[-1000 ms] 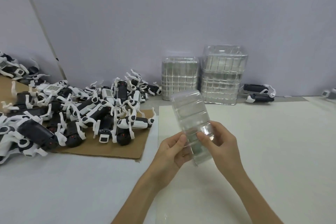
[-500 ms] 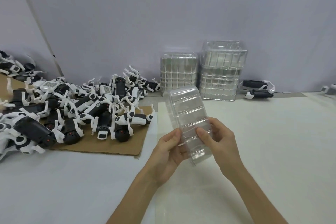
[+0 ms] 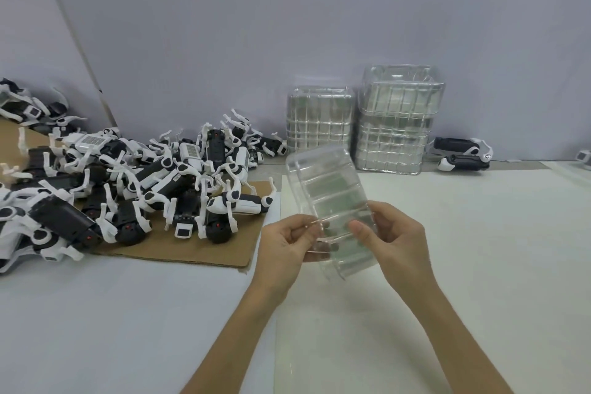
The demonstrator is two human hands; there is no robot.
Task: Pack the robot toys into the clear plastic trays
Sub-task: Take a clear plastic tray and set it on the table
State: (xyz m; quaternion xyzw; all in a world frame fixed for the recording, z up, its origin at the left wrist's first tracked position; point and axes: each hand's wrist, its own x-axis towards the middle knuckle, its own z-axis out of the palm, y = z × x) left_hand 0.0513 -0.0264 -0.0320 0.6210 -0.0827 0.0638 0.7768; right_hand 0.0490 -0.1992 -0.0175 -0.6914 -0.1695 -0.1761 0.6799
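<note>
Clear tray [image 3: 329, 189], edges hardly distinct

A tray [image 3: 332, 201] is held between the left hand [image 3: 284, 246] and the right hand [image 3: 396, 240] above the table [image 3: 479, 233], with a heap of robot toys [image 3: 144, 182] on a cardboard sheet [image 3: 179, 249] left of the grip, a tray stack [image 3: 319, 125] and a second tray stack [image 3: 396, 118] side by side behind it at the wall [image 3: 224, 41], and two more toys [image 3: 460, 153] behind it to the right.
</note>
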